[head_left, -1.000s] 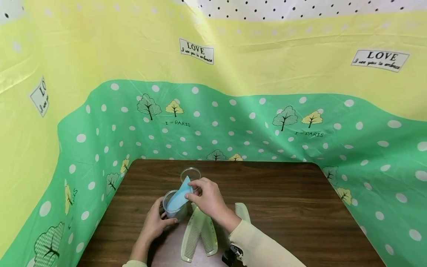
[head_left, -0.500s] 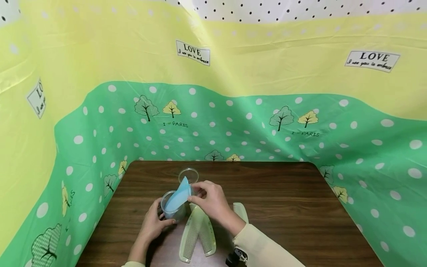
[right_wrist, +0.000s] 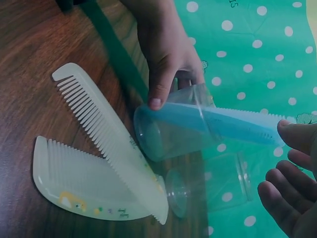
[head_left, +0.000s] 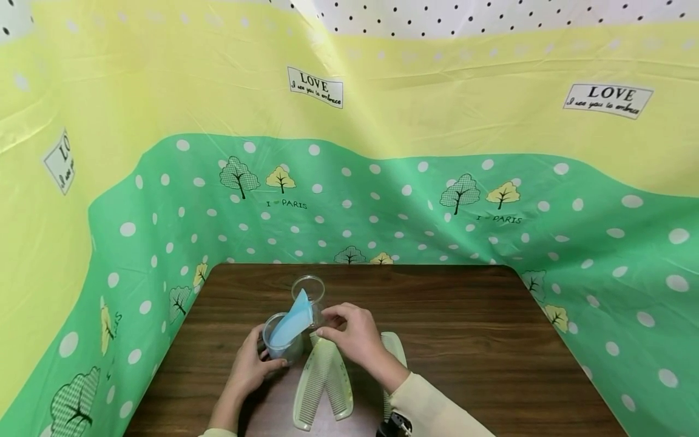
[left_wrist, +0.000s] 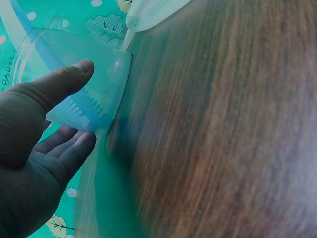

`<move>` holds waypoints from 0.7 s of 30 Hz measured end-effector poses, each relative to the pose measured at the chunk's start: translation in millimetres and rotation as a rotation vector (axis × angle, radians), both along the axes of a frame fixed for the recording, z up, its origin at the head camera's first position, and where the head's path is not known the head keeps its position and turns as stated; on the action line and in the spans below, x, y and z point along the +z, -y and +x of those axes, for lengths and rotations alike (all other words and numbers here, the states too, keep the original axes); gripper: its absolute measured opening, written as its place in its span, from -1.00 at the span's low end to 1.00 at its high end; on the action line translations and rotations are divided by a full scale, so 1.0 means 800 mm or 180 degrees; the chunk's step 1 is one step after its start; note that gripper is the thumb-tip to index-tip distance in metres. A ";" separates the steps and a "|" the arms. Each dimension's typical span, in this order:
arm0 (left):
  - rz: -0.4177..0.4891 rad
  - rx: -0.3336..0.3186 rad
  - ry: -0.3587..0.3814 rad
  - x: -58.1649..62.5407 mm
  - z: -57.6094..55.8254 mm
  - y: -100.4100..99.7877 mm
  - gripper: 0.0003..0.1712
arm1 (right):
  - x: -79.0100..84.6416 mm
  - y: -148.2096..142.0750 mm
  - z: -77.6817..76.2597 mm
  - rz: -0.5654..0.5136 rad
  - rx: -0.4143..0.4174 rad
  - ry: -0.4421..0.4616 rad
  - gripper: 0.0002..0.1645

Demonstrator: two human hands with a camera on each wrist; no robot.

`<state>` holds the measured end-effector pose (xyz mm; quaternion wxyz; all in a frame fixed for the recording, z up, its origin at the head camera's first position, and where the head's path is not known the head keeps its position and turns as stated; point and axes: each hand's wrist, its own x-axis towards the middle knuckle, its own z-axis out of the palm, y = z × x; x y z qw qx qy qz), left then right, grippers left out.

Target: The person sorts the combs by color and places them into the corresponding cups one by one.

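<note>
My left hand (head_left: pixel 252 367) grips a clear plastic cup (head_left: pixel 293 352) standing on the table, thumb on one side and fingers on the other. Inside it lean blue combs (head_left: pixel 290 326), apparently two overlapping, their upper ends sticking out past the rim. My right hand (head_left: pixel 357 340) is just right of those ends, its thumb and fingers apart. In the right wrist view the thumb (right_wrist: pixel 297 136) overlaps the comb tips; whether it touches them is unclear. Two pale green combs (right_wrist: pixel 99 129) lie crossed in front of the cup.
Another clear cup (right_wrist: pixel 228 181) stands behind the held one. A further pale green comb (head_left: pixel 394 345) lies partly hidden under the right forearm. The brown wooden table (head_left: pixel 464 340) is enclosed by a green and yellow printed curtain (head_left: pixel 382 200).
My right hand has let go of the blue comb's upper end and drawn back slightly to the right. The combs now lean in the cup, which my left hand keeps holding.
</note>
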<state>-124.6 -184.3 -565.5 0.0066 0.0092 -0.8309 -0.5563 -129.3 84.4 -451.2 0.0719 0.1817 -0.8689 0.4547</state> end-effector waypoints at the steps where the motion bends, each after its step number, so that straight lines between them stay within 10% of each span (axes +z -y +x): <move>1: 0.0005 -0.0001 0.0006 0.000 0.000 0.000 0.10 | -0.002 -0.001 0.000 0.0024 -0.0012 -0.0002 -0.65; 21: 0.0122 -0.0046 -0.0013 0.002 0.001 0.001 0.06 | -0.038 -0.005 -0.008 0.0138 0.0019 0.0041 -0.68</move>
